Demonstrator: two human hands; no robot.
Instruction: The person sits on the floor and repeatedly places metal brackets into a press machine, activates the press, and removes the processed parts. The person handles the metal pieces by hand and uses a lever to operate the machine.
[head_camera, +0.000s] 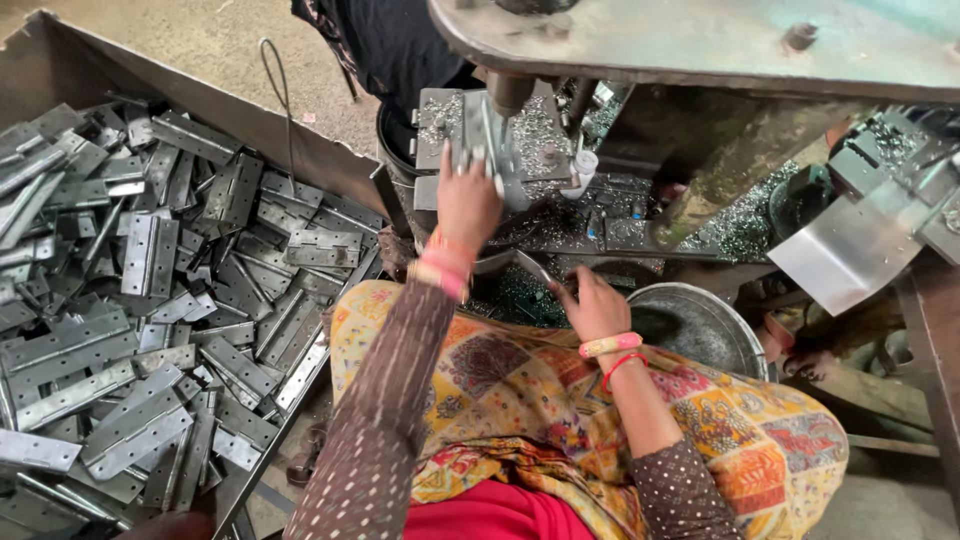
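Here, far to my left, a big metal bin (60, 45) is heaped with flat grey hinges (150, 330), lying every way, some open and some folded. A bent wire (283, 95) stands up at its back wall. The bin's near edge runs just beside my left knee, which is covered by a patterned yellow cloth (520, 385) spread over my lap.

My left hand (466, 205) reaches up and forward to the press bed (440, 125), just under the round ram (508, 92) of the machine. My fingers (462, 160) there are clamped on a hinge (482, 135) that stands upright on the bed, its leaves seen edge-on. Metal chips lie thick all over the bed and below it.

My right hand (592, 305) is lower and nearer to me, between my lap and the machine. Its fingers are pinched together on the tip of a thin metal piece (525, 262) that points left towards my other wrist; how much of it I grip, I cannot tell. Just to the right of this hand sits a round steel bowl (725, 330), dark inside. Farther right a shiny bent sheet (850, 245) slopes down from the machine's heavy frame (720, 40).
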